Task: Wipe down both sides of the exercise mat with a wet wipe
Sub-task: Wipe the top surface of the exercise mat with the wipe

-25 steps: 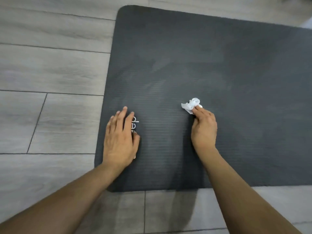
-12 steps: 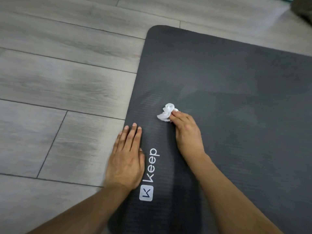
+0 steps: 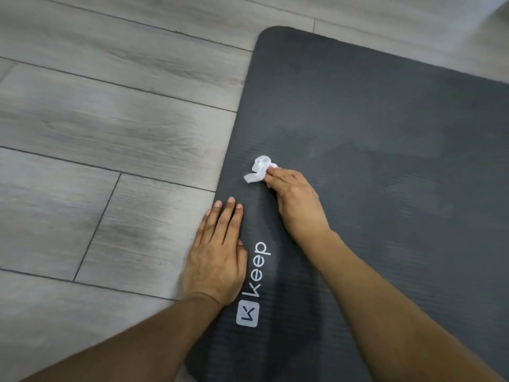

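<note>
Mat [image 3: 385, 161] fills the frame's right. Right hand [image 3: 297, 199] pinches the wipe [image 3: 259, 169] at centre; left hand [image 3: 217, 255] lies flat, fingers straight, on its edge.

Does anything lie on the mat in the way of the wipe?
Nothing visible ahead of it. The right hand holds the wipe against the mat; only the left hand rests flat on the mat's left edge, apart from the wipe.

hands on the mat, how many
2: the left hand lies flat across the left edge of the mat; the right hand holds a crumpled wipe against it farther up.
</note>
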The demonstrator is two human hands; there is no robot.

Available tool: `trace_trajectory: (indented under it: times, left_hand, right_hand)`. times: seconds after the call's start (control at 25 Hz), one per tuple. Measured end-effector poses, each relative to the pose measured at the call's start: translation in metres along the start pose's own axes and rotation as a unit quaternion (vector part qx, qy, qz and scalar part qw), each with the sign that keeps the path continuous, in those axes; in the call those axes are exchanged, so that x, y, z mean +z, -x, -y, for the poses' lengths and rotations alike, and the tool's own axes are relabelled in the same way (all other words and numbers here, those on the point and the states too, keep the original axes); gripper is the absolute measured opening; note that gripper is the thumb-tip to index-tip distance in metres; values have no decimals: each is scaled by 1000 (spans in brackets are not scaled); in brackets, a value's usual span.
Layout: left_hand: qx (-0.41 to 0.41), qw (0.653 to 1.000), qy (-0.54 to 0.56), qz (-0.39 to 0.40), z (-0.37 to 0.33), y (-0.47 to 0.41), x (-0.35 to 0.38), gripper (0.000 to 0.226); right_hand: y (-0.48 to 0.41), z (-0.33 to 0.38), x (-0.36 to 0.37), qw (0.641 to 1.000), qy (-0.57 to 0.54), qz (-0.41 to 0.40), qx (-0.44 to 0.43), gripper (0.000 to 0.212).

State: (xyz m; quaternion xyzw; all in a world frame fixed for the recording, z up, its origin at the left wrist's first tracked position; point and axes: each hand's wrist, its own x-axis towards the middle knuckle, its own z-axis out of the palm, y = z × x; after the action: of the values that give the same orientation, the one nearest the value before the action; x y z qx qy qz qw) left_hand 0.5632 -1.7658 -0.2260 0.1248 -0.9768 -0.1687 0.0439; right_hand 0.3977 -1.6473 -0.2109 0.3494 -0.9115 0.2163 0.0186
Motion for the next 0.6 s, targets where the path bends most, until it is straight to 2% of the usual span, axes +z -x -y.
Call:
trace_trajectory:
  times: [0.12, 0.2, 0.48, 0.6]
  left_hand:
    - [-1, 1000, 5, 2, 1, 1, 0, 65]
    - [0, 1000, 14, 5, 0, 2, -2, 66]
    - [-15, 1000, 21, 12, -2, 3, -6, 65]
    - [18, 1000, 3, -13, -7, 14, -17, 50]
  right_hand:
    - [-33, 10, 0, 996, -14, -7, 82, 30]
    - [-20, 25, -2, 993, -20, -8, 117, 35]
    - [146, 64, -28, 992, -30, -30, 119, 49]
    - [211, 82, -34, 993, -39, -20, 113, 47]
